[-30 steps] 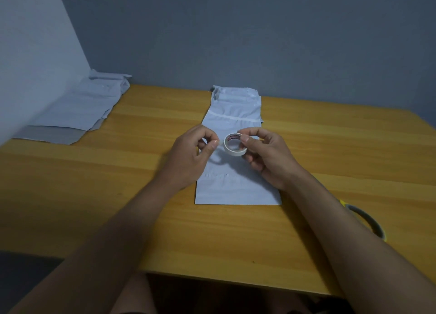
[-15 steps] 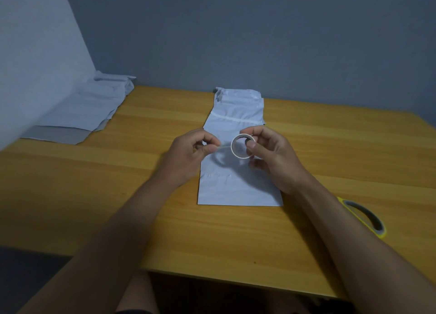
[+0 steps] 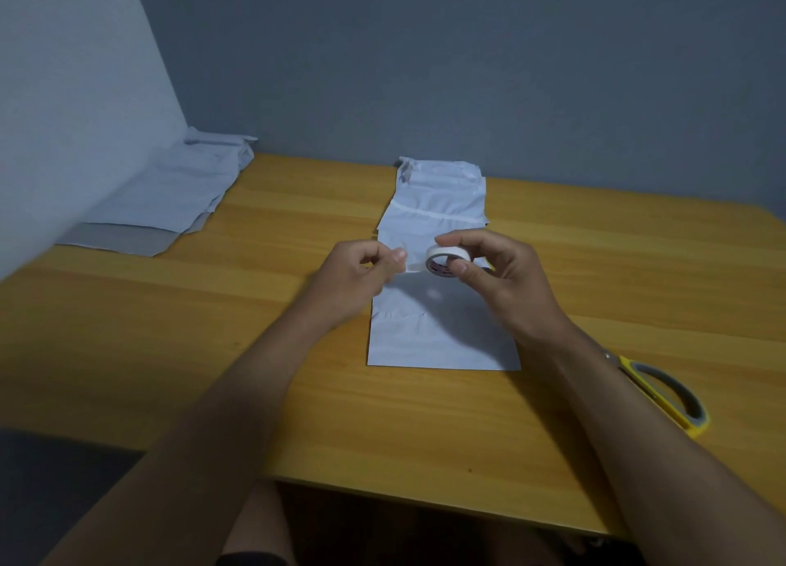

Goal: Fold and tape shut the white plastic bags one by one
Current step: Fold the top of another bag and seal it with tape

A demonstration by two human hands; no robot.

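A white plastic bag (image 3: 438, 335) lies flat in the middle of the wooden table (image 3: 170, 323), its far end lying on more white bags (image 3: 440, 182) behind it. Above the bag, my right hand (image 3: 502, 276) holds a small white tape roll (image 3: 446, 255) between thumb and fingers. My left hand (image 3: 357, 276) pinches the free end of the tape (image 3: 413, 266), a short strip stretched from the roll. Both hands hover just above the bag's middle.
A stack of white bags (image 3: 170, 199) lies at the table's far left by the wall. Yellow-handled scissors (image 3: 663, 389) rest near the right front, partly behind my right forearm. The table's front edge runs close below my arms.
The roll has turned from facing me to nearly edge-on. My left hand has drawn a short strip of tape out to the left.
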